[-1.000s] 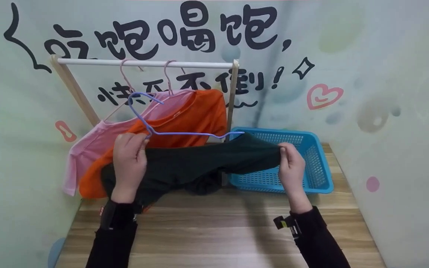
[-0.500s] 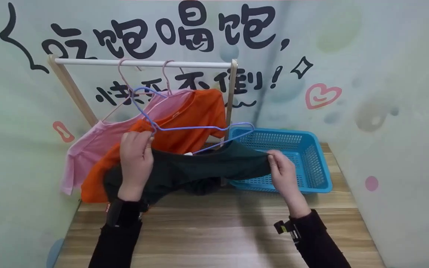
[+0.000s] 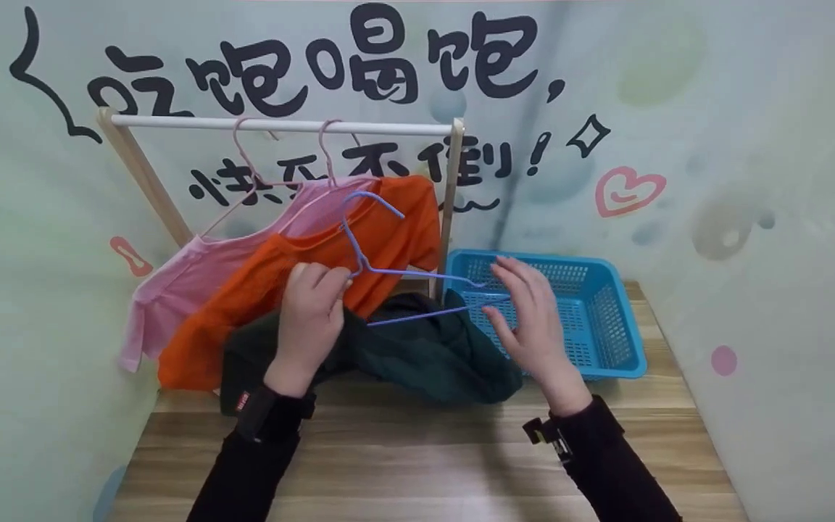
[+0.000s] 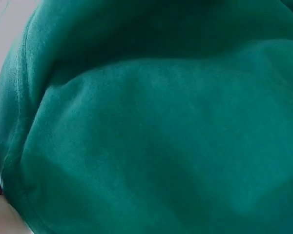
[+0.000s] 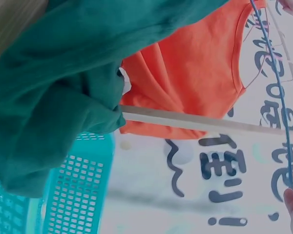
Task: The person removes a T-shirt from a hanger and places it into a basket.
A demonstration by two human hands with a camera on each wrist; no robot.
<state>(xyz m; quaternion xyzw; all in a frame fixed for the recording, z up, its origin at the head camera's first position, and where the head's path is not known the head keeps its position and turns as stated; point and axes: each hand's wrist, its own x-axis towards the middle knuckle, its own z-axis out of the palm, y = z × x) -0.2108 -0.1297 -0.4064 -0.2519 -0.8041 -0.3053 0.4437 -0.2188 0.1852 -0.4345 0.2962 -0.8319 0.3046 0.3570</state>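
My left hand (image 3: pixel 310 312) pinches a blue wire hanger (image 3: pixel 421 273) just below its hook, with a dark green shirt (image 3: pixel 432 370) bunched against the hand. The shirt droops over the table's back part, and one hanger end is hidden under it. Around the hanger's bare right end, my right hand (image 3: pixel 530 312) has thumb and fingers spread apart. In the right wrist view, fingertips (image 5: pixel 292 199) are close to the hanger wire (image 5: pixel 278 83); whether they touch is unclear. Green cloth (image 4: pixel 151 136) fills most of the left wrist view.
Behind the hands stands a rack with a white rail (image 3: pixel 280 125). An orange shirt (image 3: pixel 406 210) and a pink shirt (image 3: pixel 178 279) hang there on pink hangers. A blue plastic basket (image 3: pixel 628 319) sits at the back right of the wooden table (image 3: pixel 417 464).
My right hand has let go of the green shirt's edge and moved up to the hanger's end. My left hand has shifted right with the hanger. The shirt's right side has dropped.
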